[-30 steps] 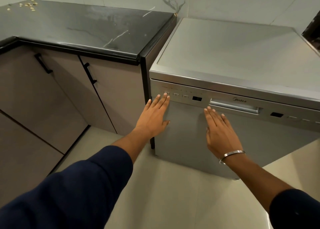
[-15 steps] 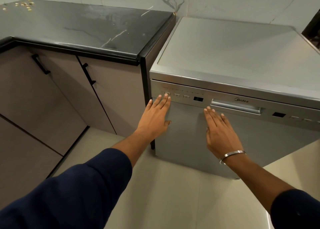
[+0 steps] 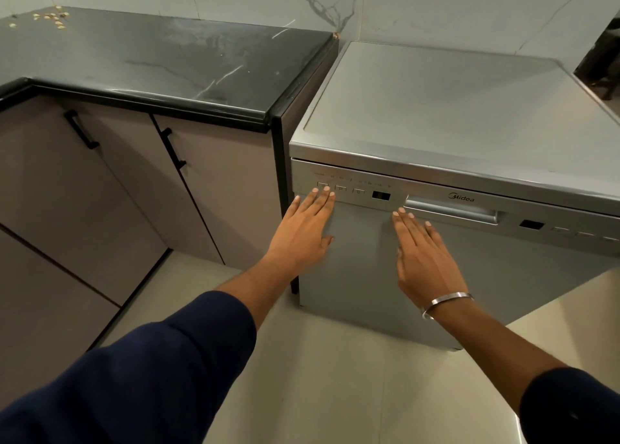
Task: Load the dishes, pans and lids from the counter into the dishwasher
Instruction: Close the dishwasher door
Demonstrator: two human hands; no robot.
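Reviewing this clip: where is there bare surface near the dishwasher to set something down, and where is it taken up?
Bare: the dishwasher top, from the wall to its front lip, and the black counter beside it. The only clutter is small pale bits in the counter's far left corner. The door front is taken by the left hand and right hand, both flat.

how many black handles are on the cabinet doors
2: one black handle on the left cabinet door, another on the door nearer the dishwasher. Others may lie outside the view.
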